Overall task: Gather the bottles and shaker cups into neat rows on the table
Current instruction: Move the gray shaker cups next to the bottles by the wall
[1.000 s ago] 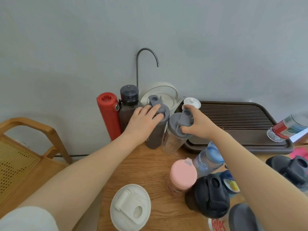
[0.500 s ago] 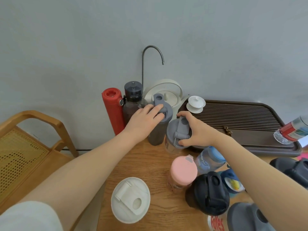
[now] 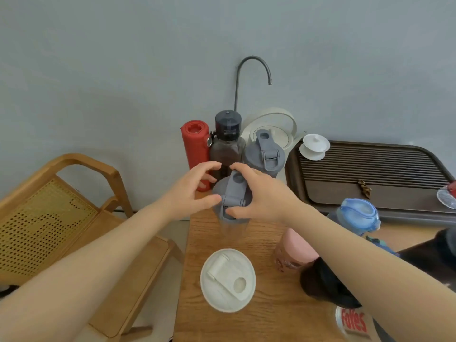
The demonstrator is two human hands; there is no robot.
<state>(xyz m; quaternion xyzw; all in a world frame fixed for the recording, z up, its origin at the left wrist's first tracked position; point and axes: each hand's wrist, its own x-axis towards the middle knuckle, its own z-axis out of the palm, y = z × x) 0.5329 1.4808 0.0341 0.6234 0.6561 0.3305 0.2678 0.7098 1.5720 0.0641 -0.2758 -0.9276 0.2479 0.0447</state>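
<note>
My right hand grips the grey lid of a clear shaker cup at the table's left side, fingers over the far rim and thumb on the near rim. My left hand cups the same lid from the left, thumb against its edge and fingers curved round the far side. Behind it, against the wall, stand a red bottle, a dark bottle with a black cap and a grey shaker in a row. Nearer me are a white-lidded cup, a pink-lidded bottle, a blue bottle and a black-lidded shaker.
A dark slatted tea tray fills the back right, with a white lidded cup on its corner. A white kettle with a curved spout pipe stands behind the shakers. A wooden chair is at the table's left.
My left hand left the grey shaker at the back and came to the clear shaker's lid. My right hand brought that shaker leftward and nearer, in front of the back row.
</note>
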